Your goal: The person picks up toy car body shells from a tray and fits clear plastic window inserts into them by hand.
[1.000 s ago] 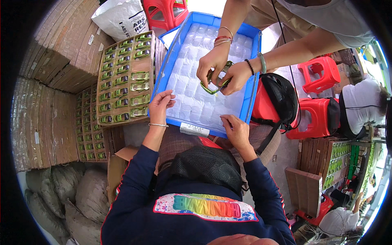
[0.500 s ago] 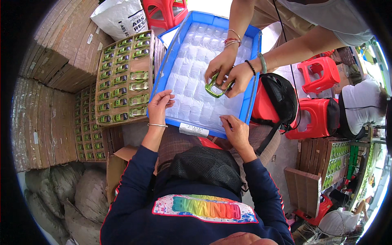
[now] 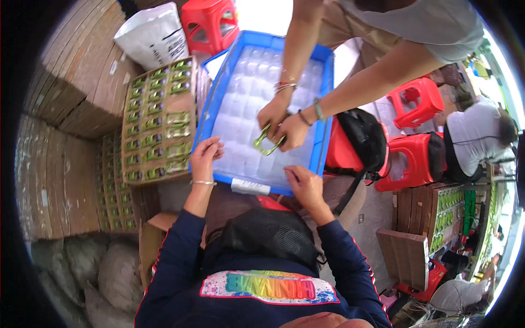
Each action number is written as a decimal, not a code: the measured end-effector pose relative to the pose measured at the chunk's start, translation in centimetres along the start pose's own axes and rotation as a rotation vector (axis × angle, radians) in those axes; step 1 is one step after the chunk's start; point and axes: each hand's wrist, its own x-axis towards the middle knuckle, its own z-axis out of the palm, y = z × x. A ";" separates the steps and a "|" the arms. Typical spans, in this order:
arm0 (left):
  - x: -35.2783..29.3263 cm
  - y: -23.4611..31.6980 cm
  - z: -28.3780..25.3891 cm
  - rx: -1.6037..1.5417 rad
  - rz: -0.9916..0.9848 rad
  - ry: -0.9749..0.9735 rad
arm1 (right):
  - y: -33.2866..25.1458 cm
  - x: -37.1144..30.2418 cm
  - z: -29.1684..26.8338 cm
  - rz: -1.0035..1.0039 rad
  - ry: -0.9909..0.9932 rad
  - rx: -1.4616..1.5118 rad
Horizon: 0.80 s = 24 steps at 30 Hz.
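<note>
A blue plastic crate [image 3: 203, 124] lies across my lap, lined with a clear moulded plastic tray [image 3: 232, 116] of rows of pockets. My left hand [image 3: 205, 157] reaches over the crate's left rim, empty, fingers bent and slightly apart above the tray. At the near right corner my right hand [image 3: 306, 186] has its fingers curled in over the tray; anything inside them is hidden. Facing me, another person's two hands [image 3: 281, 127] hold a lime-green toy car shell [image 3: 266, 146] low over the pockets. That shell is apart from both my hands.
Left of the crate, a stacked cardboard tray [image 3: 174, 103] holds rows of green toy car parts. Flattened cardboard stacks [image 3: 60, 169] and grey sacks [image 3: 117, 273] stand further left. A white sack [image 3: 156, 35] and red stool [image 3: 210, 24] are behind. A black bag [image 3: 358, 136] sits at right.
The other person's hands have moved the green shell toward me and slightly left over the tray. My hands keep nearly the same places at the crate, while the whole view has shifted a little.
</note>
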 end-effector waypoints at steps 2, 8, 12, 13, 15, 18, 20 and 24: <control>0.1 -0.4 -0.1 0.026 -0.003 0.022 | 0.0 -0.1 0.1 0.040 -0.007 0.013; 0.6 -1.9 -2.8 0.039 -0.034 0.030 | -1.4 -1.8 -2.0 -0.073 -0.097 0.267; 0.5 -1.0 -2.2 0.068 -0.030 0.060 | -2.3 -0.7 -11.3 -0.097 -0.004 0.065; 0.1 0.2 -1.6 0.083 -0.034 0.040 | -0.7 -0.7 -13.9 -0.083 0.174 -0.094; 0.5 0.6 -0.8 0.083 -0.029 0.007 | -4.1 1.2 -20.7 0.024 0.631 -0.265; 1.3 -0.4 1.2 0.043 -0.008 -0.024 | -5.5 1.2 -24.0 -0.327 0.816 0.633; 0.8 -0.5 0.0 0.041 -0.016 -0.003 | -6.3 1.6 -19.6 -0.245 0.571 0.341; 0.0 0.2 -0.6 0.031 -0.033 -0.020 | -5.6 1.1 -10.8 0.037 0.000 0.257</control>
